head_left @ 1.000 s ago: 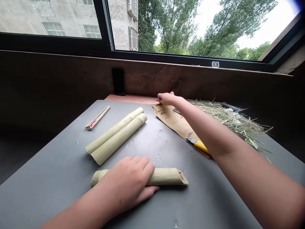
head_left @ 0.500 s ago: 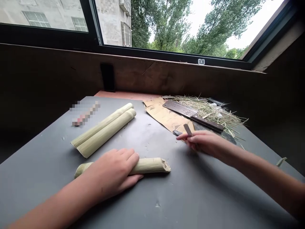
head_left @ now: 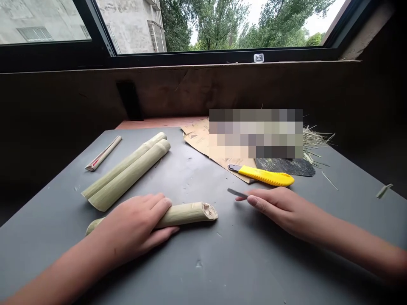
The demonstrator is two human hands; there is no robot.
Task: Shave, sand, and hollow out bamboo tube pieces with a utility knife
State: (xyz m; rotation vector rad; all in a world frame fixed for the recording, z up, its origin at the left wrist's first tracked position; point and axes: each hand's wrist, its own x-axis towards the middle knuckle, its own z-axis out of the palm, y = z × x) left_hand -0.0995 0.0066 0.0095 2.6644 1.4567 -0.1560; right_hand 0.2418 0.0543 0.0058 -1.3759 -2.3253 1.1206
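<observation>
My left hand (head_left: pixel 136 220) is wrapped over a pale green bamboo piece (head_left: pixel 186 214) lying on the grey table, pressing it down. Its right end shows rough, whitish inner material; part of its left half is hidden under my hand and wrist. To the right, my right hand (head_left: pixel 273 205) pinches a thin flat metal blade (head_left: pixel 237 193) between thumb and fingers. The blade points left, a short way from the bamboo's rough end and apart from it. Just behind that hand lies a yellow utility knife (head_left: pixel 267 176).
Two long bamboo pieces (head_left: pixel 127 173) lie side by side at left, beyond them a small rolled stick with red marks (head_left: pixel 103 154). Brown cardboard (head_left: pixel 203 140), a dark slab (head_left: pixel 286 167) and straw-like shavings (head_left: pixel 318 137) occupy the back right, partly pixelated. A window (head_left: pixel 216 25) stands behind.
My right hand has come away from the yellow utility knife toward me, tilting the blade from upright to nearly level. The view has shifted slightly; my left hand stays on the bamboo.
</observation>
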